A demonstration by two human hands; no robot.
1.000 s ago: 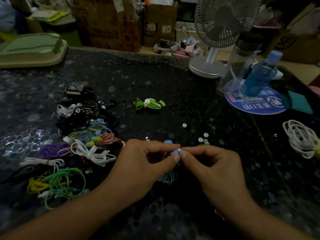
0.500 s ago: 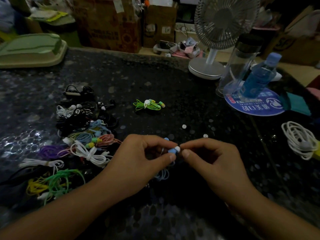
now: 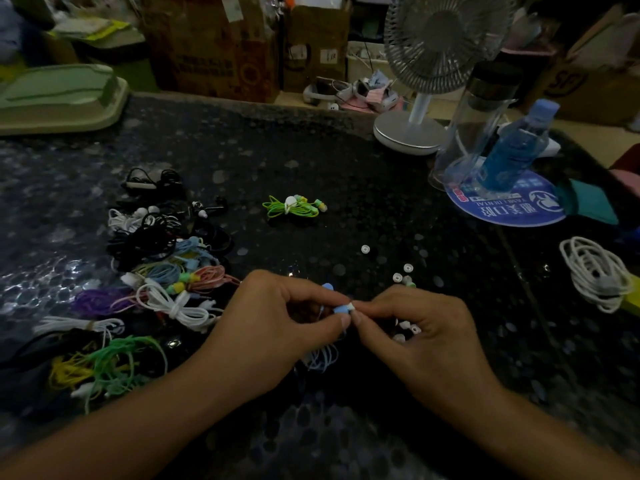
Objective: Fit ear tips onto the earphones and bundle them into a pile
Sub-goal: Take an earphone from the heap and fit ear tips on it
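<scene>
Meanwhile, mid-fitting: a white ear tip [image 3: 352, 305] goes onto a blue earbud [image 3: 341, 309] above the dark table [image 3: 311, 150].
Left hand [image 3: 273, 327] pinches the bud, right hand [image 3: 415, 327] pinches the tip — seating it squarely looks next, then bundling toward the pile [image 3: 156, 271]; spare tips [image 3: 403, 273] lie near.

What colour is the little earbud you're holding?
Light blue, with a white tip; the earbud shows in the head view.
</scene>
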